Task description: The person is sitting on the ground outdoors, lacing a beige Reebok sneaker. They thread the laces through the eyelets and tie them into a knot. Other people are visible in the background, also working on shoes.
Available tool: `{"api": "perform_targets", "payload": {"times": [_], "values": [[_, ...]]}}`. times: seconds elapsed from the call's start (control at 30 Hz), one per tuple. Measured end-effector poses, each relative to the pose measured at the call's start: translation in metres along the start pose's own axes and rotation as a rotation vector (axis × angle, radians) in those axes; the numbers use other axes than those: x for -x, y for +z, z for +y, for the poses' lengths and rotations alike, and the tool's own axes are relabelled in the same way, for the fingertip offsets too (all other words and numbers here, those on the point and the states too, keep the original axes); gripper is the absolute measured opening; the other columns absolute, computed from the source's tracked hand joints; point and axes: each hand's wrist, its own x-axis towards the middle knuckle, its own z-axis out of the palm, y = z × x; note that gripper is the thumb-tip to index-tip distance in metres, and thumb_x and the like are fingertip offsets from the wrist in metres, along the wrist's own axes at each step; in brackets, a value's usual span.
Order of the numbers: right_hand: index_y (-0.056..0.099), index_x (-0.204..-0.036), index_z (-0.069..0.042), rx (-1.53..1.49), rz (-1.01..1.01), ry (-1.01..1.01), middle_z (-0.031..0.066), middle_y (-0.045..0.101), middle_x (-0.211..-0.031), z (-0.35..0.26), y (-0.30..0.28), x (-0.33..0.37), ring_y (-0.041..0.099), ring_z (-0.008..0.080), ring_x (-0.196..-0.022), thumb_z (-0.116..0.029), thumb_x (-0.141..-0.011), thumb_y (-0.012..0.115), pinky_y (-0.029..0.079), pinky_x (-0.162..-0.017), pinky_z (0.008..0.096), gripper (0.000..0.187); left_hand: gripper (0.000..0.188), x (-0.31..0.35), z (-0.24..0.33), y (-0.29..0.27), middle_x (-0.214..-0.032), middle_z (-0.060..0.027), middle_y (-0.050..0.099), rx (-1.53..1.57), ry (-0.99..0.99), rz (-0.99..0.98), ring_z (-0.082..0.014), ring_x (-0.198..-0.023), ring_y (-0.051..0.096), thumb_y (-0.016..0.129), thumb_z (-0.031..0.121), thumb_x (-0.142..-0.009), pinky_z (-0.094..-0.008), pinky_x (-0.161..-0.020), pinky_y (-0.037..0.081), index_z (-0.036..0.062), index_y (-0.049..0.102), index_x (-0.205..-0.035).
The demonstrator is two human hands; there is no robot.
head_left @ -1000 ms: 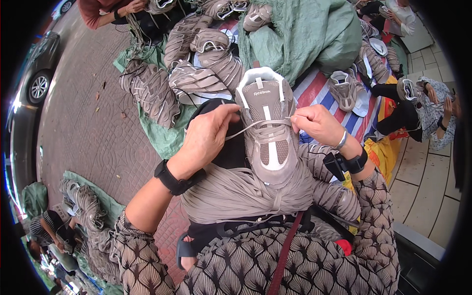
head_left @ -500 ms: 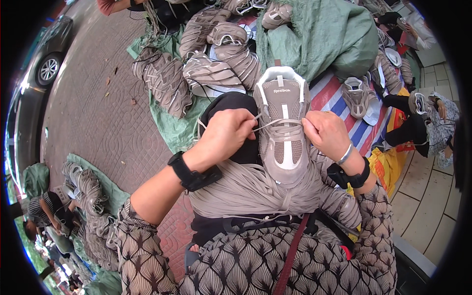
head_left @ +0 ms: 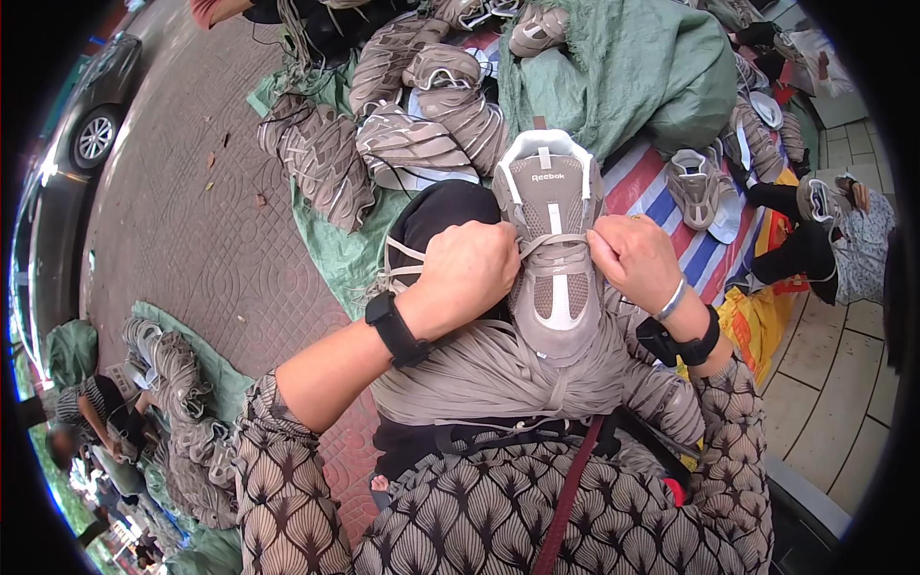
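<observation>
Left hand (head_left: 467, 273) and right hand (head_left: 632, 257) fisted on the lace (head_left: 554, 255), flanking the grey shoe (head_left: 553, 251) at frame centre.

Left hand (head_left: 467, 273) and right hand (head_left: 634, 257) are fisted close together, forearms bent.

Shoe's (head_left: 553, 251) lace ends (both) hidden inside the closed hands (head_left: 551, 266).

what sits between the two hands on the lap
In the head view, the grey-beige mesh sneaker stands between the left hand and right hand. Its beige flat lace runs across the tongue from one hand's fingers to the other's.
</observation>
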Motion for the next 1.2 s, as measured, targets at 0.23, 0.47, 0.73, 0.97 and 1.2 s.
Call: {"api": "perform_targets", "payload": {"times": [0.23,0.47,0.73,0.97,1.2], "values": [[0.059,-0.095,-0.009,0.132,-0.062,-0.244,0.0059,0.057,-0.110,0.008,-0.053,-0.029,0.053,0.0259,-0.109,-0.018,-0.070,0.077,0.038,-0.094,0.0415,0.033,0.025,-0.024,-0.005,-0.013,-0.060,-0.0148,0.064,0.404,-0.204,-0.310,-0.0299,-0.056,0.065,0.050,0.015,-0.084,-0.0393,-0.060,0.052,-0.0011,0.067,-0.074],[0.061,-0.100,-0.010,0.126,-0.288,-0.552,0.0042,0.058,-0.113,0.027,-0.060,-0.065,0.052,0.0245,-0.116,-0.017,-0.062,0.082,0.037,-0.100,0.0400,0.045,0.020,-0.009,0.008,-0.019,-0.089,-0.0112,0.063,-0.266,0.200,-0.011,-0.0278,-0.084,0.066,0.071,0.023,-0.079,-0.0436,-0.071,0.050,0.0072,0.060,-0.085],[0.068,-0.073,-0.011,-0.020,-0.472,-0.555,0.0036,0.057,-0.085,0.044,-0.033,-0.070,0.055,0.0234,-0.096,-0.030,-0.071,0.075,0.038,-0.090,0.0401,0.020,0.019,-0.040,-0.020,-0.041,-0.091,-0.0031,0.055,-0.233,0.596,-0.119,-0.0264,-0.102,0.052,0.073,0.028,-0.077,-0.0442,-0.098,0.033,0.0139,0.068,-0.089],[0.069,-0.071,-0.009,0.052,-0.374,-0.290,0.0083,0.058,-0.084,0.023,-0.019,-0.055,0.056,0.0277,-0.097,-0.024,-0.076,0.059,0.036,-0.094,0.0441,0.018,0.023,-0.056,-0.013,-0.025,-0.081,-0.0046,0.057,-0.130,0.365,-0.282,-0.0218,-0.088,0.054,0.063,0.031,-0.086,-0.0393,-0.088,0.036,0.0108,0.070,-0.077],[0.062,-0.093,-0.006,-0.814,-0.003,0.349,0.0028,0.060,-0.093,0.048,-0.041,-0.154,0.051,0.0059,-0.065,-0.022,-0.096,0.056,0.044,-0.055,0.0232,0.017,0.019,-0.106,-0.031,-0.048,-0.078,0.0031,0.061,0.814,-0.058,0.082,-0.0066,-0.075,0.052,0.066,0.020,-0.093,-0.0239,-0.068,0.043,0.0020,0.071,-0.093]]}}
